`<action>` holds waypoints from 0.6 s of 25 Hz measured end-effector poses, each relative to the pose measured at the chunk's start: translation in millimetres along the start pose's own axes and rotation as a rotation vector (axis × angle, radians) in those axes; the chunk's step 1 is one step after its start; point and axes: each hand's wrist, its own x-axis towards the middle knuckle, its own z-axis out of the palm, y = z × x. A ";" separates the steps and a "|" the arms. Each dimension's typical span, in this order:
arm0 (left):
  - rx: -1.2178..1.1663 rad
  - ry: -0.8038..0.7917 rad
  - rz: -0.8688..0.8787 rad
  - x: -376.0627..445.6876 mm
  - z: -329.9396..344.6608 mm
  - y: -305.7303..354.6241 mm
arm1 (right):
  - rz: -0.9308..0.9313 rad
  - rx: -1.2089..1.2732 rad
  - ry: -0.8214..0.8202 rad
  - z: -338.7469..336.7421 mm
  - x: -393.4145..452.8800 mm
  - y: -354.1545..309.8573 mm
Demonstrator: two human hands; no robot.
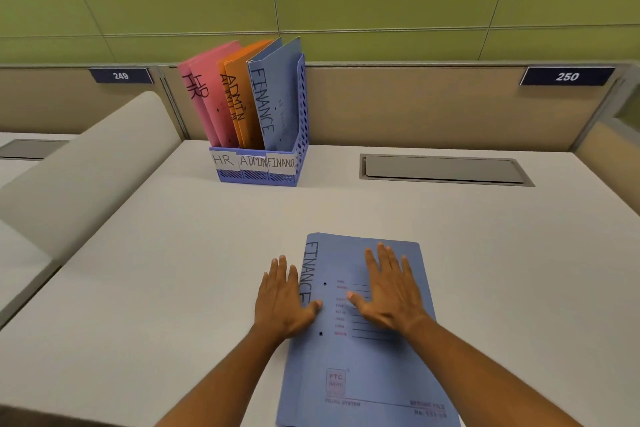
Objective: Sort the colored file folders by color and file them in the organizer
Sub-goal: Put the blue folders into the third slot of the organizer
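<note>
A blue folder marked FINANCE lies flat on the desk near me. My left hand rests flat at its left edge, thumb on the cover. My right hand lies flat on the cover with fingers spread. At the back stands a blue organizer with slots labelled HR, ADMIN and FINANCE. Pink folders stand in the HR slot, orange folders in the ADMIN slot, and a blue folder in the FINANCE slot.
A grey cable hatch is set into the white desk right of the organizer. A beige partition with number plates 249 and 250 runs behind. A white divider slants along the left side.
</note>
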 end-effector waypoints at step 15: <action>-0.437 -0.047 -0.206 10.3 -11.0 9.5 | 0.060 0.105 -0.155 31.1 -13.3 -10.2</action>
